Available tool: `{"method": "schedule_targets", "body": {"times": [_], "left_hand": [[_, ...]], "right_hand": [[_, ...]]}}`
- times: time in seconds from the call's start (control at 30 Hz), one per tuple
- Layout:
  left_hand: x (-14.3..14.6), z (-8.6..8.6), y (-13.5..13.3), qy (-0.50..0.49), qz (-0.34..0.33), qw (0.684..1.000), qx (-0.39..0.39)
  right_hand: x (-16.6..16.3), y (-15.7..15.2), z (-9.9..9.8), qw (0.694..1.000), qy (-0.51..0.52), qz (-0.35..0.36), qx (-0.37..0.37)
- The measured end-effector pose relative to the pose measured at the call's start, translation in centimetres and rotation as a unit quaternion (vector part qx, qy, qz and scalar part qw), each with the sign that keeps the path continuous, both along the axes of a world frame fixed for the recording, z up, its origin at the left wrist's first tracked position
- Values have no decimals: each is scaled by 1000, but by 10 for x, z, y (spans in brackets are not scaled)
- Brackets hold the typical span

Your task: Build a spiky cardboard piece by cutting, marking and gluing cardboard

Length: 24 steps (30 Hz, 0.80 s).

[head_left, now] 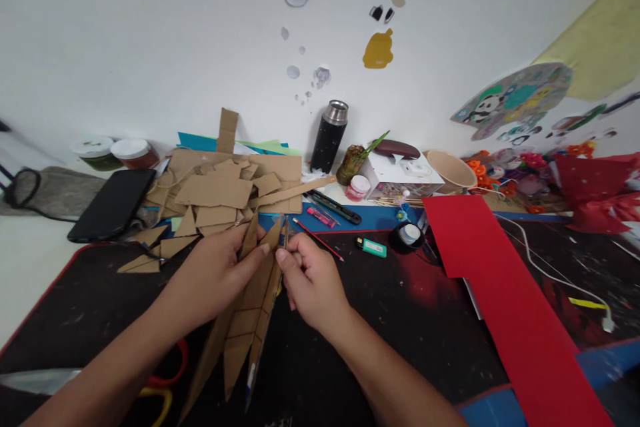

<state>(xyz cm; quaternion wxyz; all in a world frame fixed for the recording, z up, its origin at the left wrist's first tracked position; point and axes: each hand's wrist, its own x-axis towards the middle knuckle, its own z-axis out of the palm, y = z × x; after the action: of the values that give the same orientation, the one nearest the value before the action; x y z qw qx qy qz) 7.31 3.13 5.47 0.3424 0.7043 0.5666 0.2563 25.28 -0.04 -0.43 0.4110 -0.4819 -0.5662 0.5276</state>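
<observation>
Between my hands stands a folded cardboard piece point(245, 320) with long pointed flaps and dark crease lines. My left hand point(227, 270) grips its upper part, thumb across one pointed flap and the fingers partly hidden behind the card. At the right edge of the same piece, my right hand point(310, 277) pinches near the tip with thumb and fingers together. Whether a small item also sits in that pinch is too small to tell. Scissors with red and yellow handles point(173, 363) lie under my left forearm, their blade pointing left.
Cardboard scraps point(215, 190) are heaped behind my left hand, beside a black phone point(113, 207). A black thermos point(329, 137) stands against the wall. A red pencil point(319, 240), a green lighter point(371, 247) and a cutter knife point(335, 207) lie ahead. Red sheets point(515, 307) cover the right side.
</observation>
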Motion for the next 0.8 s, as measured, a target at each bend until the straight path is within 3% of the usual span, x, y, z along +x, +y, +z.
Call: {"method": "schedule_targets", "body": {"times": [0.8], "left_hand": [[5,-10,-3,-91,31,993,-73]], "right_hand": [[0,2,1,1000,-1,4,4]]}}
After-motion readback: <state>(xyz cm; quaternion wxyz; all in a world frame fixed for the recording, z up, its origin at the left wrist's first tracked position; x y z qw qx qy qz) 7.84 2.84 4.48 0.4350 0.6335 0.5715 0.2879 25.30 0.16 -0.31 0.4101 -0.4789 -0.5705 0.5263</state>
